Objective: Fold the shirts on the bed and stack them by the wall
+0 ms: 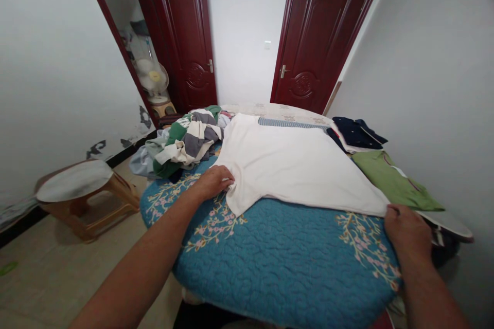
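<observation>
A white shirt (pixel 301 164) lies spread flat over a table with a blue quilted, flower-embroidered cover (pixel 285 252). Its collar side points left and its hem runs to the right. My left hand (pixel 216 181) pinches the shirt near the shoulder and sleeve, where the cloth bunches into folds. At the near right corner of the hem, my right hand (pixel 407 229) has its fingers closed on the fabric edge. A striped grey-blue cloth (pixel 291 123) shows just beyond the shirt's far edge.
A heap of crumpled clothes (pixel 193 139) sits at the table's left. On the right are a folded navy garment (pixel 357 133) and a folded green garment (pixel 397 180). A stool (pixel 77 182) stands on the floor at left; two dark red doors are behind.
</observation>
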Demonstrator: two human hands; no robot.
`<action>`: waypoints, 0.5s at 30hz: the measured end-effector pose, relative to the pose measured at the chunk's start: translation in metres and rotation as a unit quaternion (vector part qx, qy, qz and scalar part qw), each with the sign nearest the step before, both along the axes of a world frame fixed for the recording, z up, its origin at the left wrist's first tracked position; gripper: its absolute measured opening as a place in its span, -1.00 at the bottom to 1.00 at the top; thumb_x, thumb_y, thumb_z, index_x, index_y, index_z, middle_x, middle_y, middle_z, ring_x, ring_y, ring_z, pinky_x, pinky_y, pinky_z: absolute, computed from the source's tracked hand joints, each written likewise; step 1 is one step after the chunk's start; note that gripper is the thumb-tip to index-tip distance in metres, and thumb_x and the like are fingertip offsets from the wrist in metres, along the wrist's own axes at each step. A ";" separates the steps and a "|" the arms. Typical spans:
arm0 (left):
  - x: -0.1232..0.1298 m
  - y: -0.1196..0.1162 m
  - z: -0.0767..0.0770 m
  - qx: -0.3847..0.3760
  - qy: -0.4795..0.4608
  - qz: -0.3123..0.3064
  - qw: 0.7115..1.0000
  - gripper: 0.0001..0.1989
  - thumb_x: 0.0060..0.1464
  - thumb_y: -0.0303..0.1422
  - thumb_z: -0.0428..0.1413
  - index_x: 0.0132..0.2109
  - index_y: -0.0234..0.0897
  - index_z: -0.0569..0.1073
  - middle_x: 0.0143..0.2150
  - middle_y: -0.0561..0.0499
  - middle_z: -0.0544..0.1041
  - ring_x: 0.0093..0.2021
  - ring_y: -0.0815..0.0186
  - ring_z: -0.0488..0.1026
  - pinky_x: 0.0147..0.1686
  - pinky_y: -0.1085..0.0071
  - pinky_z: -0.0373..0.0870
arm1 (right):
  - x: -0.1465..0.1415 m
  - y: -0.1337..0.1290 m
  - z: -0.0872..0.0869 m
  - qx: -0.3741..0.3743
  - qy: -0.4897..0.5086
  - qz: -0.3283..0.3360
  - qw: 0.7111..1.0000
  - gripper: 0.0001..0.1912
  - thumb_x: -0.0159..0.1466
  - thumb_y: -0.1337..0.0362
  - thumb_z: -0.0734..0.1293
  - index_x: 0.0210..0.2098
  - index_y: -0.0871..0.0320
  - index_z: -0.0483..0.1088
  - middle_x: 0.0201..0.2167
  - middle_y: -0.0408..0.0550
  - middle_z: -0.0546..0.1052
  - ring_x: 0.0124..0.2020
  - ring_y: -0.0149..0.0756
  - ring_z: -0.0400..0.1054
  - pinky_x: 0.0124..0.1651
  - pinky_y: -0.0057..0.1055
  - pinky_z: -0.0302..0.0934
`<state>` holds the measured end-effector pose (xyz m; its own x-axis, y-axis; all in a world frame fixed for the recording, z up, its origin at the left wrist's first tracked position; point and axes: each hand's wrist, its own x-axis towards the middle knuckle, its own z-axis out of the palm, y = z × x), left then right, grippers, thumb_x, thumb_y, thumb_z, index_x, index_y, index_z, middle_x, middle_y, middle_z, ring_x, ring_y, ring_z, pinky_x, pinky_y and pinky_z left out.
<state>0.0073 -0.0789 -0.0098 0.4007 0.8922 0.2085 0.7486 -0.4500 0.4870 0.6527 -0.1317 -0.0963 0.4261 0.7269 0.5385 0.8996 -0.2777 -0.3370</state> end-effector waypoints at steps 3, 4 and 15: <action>0.003 0.001 0.007 -0.012 0.010 0.013 1.000 -0.77 0.26 -0.21 0.15 -0.26 -0.18 0.65 -0.22 -0.12 0.63 -0.15 0.14 0.55 -0.02 0.26 0.43 | 0.001 0.000 -0.001 -0.013 -0.011 0.000 1.000 -0.54 0.28 0.08 0.17 -0.18 0.16 0.64 -0.28 0.31 0.60 -0.14 0.31 0.53 -0.09 0.13 0.34; 0.003 0.002 0.010 -0.016 0.001 0.020 1.000 -0.76 0.27 -0.20 0.13 -0.27 -0.19 0.62 -0.23 -0.11 0.62 -0.17 0.15 0.54 -0.05 0.28 0.42 | 0.002 0.000 -0.002 -0.017 -0.015 0.000 1.000 -0.53 0.30 0.08 0.16 -0.17 0.16 0.65 -0.27 0.31 0.60 -0.15 0.30 0.53 -0.09 0.12 0.34; -0.007 0.013 0.027 -0.161 -0.282 0.211 0.922 -0.69 -0.02 -0.08 0.16 -0.30 -0.25 0.51 -0.39 -0.01 0.54 -0.41 0.30 0.39 -0.52 0.48 0.26 | -0.015 -0.004 0.019 0.052 0.005 0.018 0.998 -0.62 0.31 0.15 0.17 -0.23 0.20 0.59 -0.18 0.29 0.61 -0.02 0.14 0.45 0.15 0.00 0.31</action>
